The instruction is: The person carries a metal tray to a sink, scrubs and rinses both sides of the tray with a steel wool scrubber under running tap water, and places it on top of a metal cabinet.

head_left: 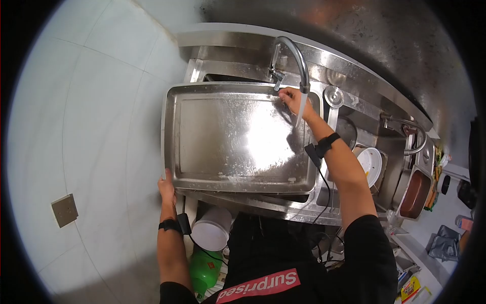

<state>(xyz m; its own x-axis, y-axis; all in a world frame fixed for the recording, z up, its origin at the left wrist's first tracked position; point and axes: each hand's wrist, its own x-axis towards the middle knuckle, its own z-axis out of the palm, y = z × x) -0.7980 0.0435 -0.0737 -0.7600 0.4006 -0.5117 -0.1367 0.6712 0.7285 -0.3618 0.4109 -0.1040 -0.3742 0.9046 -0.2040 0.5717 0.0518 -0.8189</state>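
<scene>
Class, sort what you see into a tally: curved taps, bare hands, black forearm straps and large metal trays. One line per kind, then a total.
Curved taps: 2
Bare hands: 2
Black forearm straps: 2
Large metal tray: 1
Total: 7

Strong glare, fisheye-curved edges, dark corners

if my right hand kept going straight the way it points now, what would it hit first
Most likely the faucet lever, which shows just beyond the fingers of your right hand. Depth is unclear from this one view, so they may already be touching.
</scene>
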